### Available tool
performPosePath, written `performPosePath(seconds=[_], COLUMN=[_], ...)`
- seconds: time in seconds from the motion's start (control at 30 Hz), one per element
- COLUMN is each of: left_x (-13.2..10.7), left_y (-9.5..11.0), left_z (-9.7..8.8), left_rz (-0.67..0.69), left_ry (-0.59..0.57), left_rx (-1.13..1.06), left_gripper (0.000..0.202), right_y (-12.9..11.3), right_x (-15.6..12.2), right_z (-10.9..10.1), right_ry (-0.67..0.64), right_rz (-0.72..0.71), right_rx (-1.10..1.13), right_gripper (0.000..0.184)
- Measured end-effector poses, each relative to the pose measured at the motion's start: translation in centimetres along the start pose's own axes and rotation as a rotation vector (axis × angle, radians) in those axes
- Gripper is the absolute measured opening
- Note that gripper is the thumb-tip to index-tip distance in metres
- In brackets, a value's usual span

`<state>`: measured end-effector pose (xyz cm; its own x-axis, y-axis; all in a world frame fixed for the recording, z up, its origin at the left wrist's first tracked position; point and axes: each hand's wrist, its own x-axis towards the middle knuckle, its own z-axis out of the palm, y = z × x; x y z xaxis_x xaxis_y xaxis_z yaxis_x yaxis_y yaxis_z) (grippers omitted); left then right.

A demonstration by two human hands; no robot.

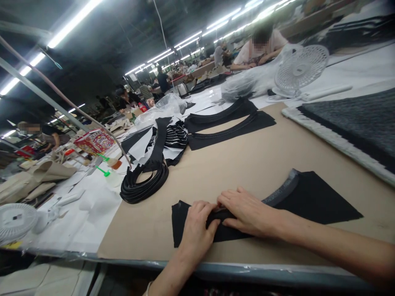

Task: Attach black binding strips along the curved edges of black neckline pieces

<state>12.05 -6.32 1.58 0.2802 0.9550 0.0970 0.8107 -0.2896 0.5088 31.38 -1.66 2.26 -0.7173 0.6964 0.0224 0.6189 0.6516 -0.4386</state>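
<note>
A black fabric piece (321,199) with a curved upper edge lies flat on the brown board (148,230) in front of me. Along that curve runs a greyish strip (282,191). Near the piece's left end, my left hand (199,226) pinches the edge between thumb and fingers. Close against it, my right hand (251,211) is also closed on the same edge, its fingertips almost meeting the left ones. Whatever lies right under the fingertips is hidden. Farther back rest two similar curved black pieces (230,139).
A coil of black strips (145,186) lies left of the fabric, near bottles with green nozzles (108,174). White fans stand at the back right (300,68) and far left (17,222). Stacked dark cloth (361,123) is at right. A person (262,47) leans over the table's far side.
</note>
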Motion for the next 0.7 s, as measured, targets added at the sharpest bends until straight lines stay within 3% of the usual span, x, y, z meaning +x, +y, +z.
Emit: performPosePath(seconds=[0.23,0.7], left_x=[2.2,2.4], left_y=[0.8,2.3], left_z=[-0.3,0.5], left_rz=[-0.018,-0.001], left_ry=[-0.116,-0.090], left_rx=[0.037,0.166], left_gripper=[0.020,0.031], right_y=[0.5,1.0], right_x=[0.5,-0.6], right_z=[-1.5,-1.4], right_ry=[-0.132,-0.083], right_rz=[0.091,0.013], right_rx=[0.033,0.056], right_gripper=[0.015,0.011])
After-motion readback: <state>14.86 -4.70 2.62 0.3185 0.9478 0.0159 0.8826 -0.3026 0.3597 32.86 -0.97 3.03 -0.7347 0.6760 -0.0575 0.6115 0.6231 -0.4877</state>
